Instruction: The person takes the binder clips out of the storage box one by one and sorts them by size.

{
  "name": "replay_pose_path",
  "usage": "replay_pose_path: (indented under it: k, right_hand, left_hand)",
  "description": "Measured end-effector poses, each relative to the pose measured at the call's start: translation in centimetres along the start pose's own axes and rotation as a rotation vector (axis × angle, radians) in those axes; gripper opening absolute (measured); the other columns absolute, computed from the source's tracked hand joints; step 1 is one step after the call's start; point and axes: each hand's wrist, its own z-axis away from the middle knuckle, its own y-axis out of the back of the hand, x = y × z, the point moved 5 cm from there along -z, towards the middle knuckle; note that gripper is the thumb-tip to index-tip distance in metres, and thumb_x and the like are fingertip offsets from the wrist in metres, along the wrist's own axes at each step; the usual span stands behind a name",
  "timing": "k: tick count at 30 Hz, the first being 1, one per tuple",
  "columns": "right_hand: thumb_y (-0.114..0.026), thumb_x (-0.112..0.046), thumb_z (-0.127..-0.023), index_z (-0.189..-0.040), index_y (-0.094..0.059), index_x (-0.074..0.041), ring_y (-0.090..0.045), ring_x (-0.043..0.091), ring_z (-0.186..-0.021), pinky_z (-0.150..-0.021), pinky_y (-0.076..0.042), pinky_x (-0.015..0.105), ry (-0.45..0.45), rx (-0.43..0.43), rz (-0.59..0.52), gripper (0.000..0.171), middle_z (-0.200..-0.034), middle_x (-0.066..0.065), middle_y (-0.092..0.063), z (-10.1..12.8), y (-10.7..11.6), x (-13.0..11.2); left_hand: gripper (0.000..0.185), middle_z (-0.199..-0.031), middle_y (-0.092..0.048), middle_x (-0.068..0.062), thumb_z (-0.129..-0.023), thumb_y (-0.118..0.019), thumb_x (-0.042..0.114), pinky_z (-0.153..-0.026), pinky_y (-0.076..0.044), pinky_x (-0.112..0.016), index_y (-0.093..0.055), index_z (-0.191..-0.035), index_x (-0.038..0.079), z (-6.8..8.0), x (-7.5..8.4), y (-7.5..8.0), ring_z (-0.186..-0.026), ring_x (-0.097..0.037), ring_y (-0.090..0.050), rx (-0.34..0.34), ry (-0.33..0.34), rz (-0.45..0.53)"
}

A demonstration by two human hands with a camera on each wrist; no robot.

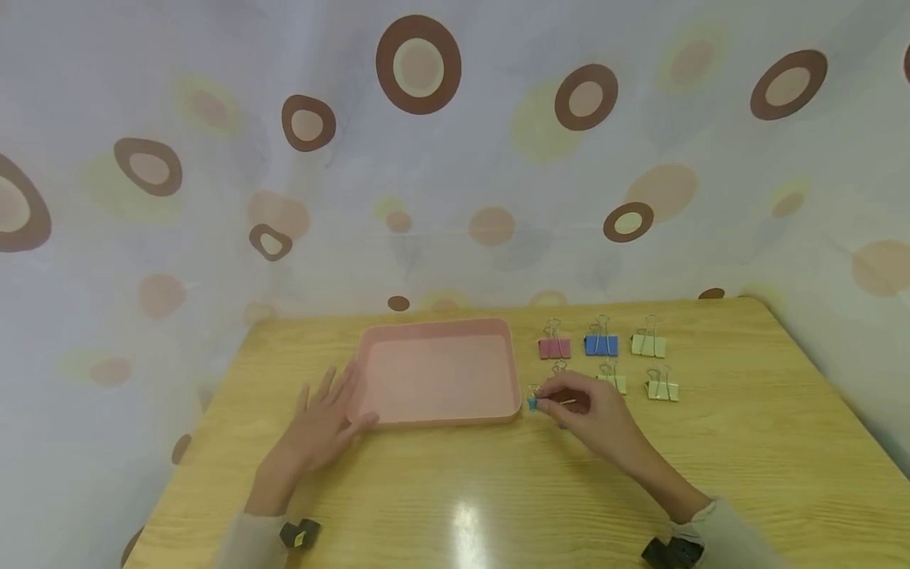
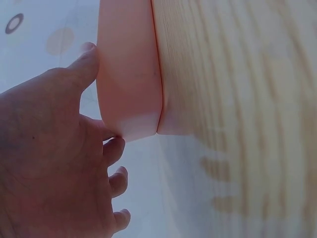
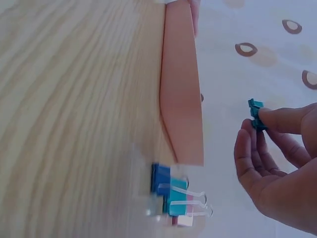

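Note:
A shallow pink tray lies on the wooden table with nothing in it. My left hand rests flat on the table, its straight fingers touching the tray's near left corner. Just right of the tray, my right hand pinches a small teal-blue binder clip between thumb and forefinger. In the right wrist view that clip is held above the table, beside the tray wall.
Binder clips lie in rows right of the tray: a pink clip, a blue clip, a pale yellow clip, and two more yellow ones nearer. A spotted curtain hangs behind the table.

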Motion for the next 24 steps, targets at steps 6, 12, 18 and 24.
replay_pose_path:
  k: [6,12,18,24]
  right_hand:
    - [-0.074,0.000,-0.093,-0.104,-0.075,-0.003,-0.073,0.012,-0.090,-0.075,-0.061,0.025,0.009,0.042,0.008,0.012,-0.100,0.011,-0.074,1.7,3.1,1.0]
    - [-0.075,-0.004,-0.093,-0.103,-0.076,-0.003,-0.074,0.009,-0.089,-0.075,-0.060,0.023,-0.053,0.070,0.078,0.010,-0.101,0.010,-0.075,3.3,5.6,2.0]
    - [-0.077,-0.003,-0.091,-0.102,-0.077,-0.006,-0.072,0.005,-0.088,-0.073,-0.060,0.022,-0.056,0.099,0.163,0.011,-0.100,0.009,-0.075,4.3,7.6,2.7]
    - [-0.078,-0.004,-0.090,-0.103,-0.078,-0.005,-0.069,0.000,-0.088,-0.071,-0.059,0.019,-0.080,0.128,0.253,0.013,-0.103,0.007,-0.076,5.2,9.7,4.3]
  left_hand:
    - [0.081,-0.169,-0.018,-0.013,-0.105,-0.049,0.053,-0.117,-0.006,-0.073,-0.024,-0.162,0.001,-0.1,0.1,-0.2,-0.154,-0.045,-0.012,-0.016,-0.001,0.000]
    - [0.080,-0.169,-0.020,-0.014,-0.104,-0.051,0.051,-0.117,-0.007,-0.073,-0.026,-0.161,0.001,-0.2,0.2,-0.1,-0.154,-0.046,-0.014,-0.011,-0.005,0.002]
    - [0.081,-0.169,-0.020,-0.014,-0.105,-0.050,0.053,-0.117,-0.007,-0.074,-0.024,-0.162,0.002,-0.1,0.0,-0.1,-0.154,-0.046,-0.014,-0.015,0.004,0.006]
    - [0.081,-0.169,-0.019,-0.013,-0.105,-0.048,0.054,-0.118,-0.005,-0.072,-0.024,-0.162,0.002,0.1,-0.3,-0.2,-0.154,-0.045,-0.012,-0.029,0.018,0.001]
